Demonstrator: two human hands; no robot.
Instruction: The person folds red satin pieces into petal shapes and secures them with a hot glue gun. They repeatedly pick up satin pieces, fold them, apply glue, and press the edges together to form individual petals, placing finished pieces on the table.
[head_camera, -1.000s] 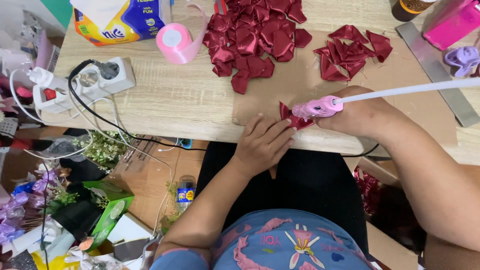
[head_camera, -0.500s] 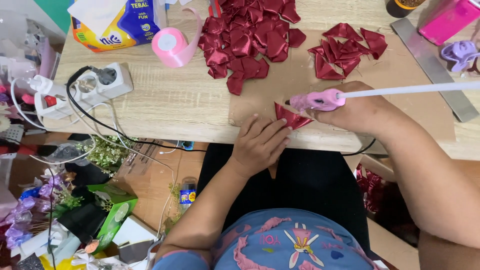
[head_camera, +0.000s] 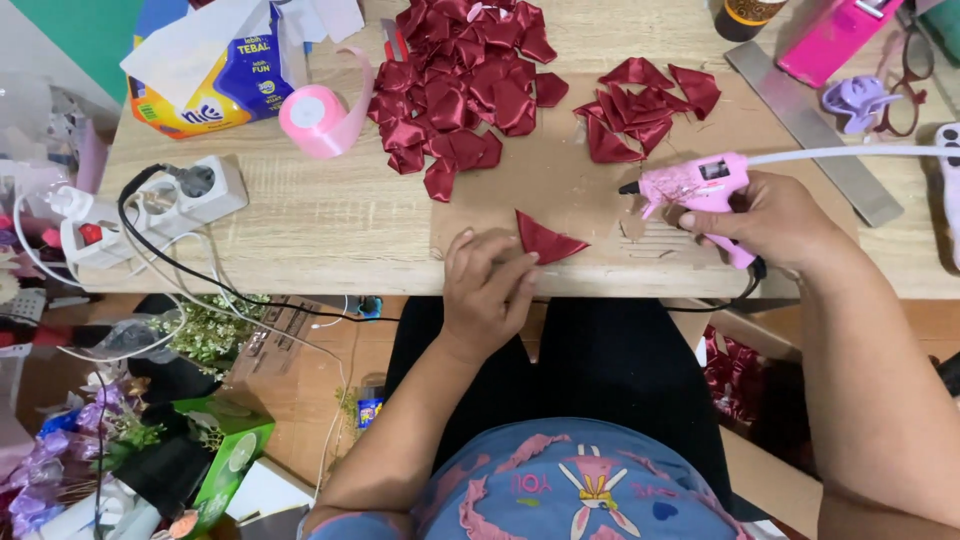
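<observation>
A pale wooden tabletop (head_camera: 330, 225) filled the upper part of the head view, with the person seated at its near edge. A brown cardboard sheet (head_camera: 560, 185) lay on it in front of them. Across the far side of that sheet spread a large heap of folded dark red ribbon petals (head_camera: 455, 80), and to its right a smaller cluster of the same petals (head_camera: 645, 105), near but apart from the heap.

At the far left stood a yellow and blue tissue pack (head_camera: 215, 70), with a roll of pink ribbon (head_camera: 315, 118) just beside it. A white power strip (head_camera: 150, 205) sat near the left edge, a black cord running from it over the side. A grey metal ruler (head_camera: 810, 125) lay slanted at the right, next to a lilac hair clip (head_camera: 855, 100) and a pink box (head_camera: 830, 35).

The right hand (head_camera: 775, 220) had its grip closed around the handle of a pink glue gun (head_camera: 690, 185), whose nozzle pointed left over the cardboard, well apart from the petal below it. A white glue stick stuck out behind the gun to the right.

The left hand (head_camera: 490, 290) rested flat at the near edge of the cardboard, fingers loosely spread and clamped on nothing, its fingertips touching the corner of a single red ribbon petal (head_camera: 548, 240) that lay flat on the sheet.
</observation>
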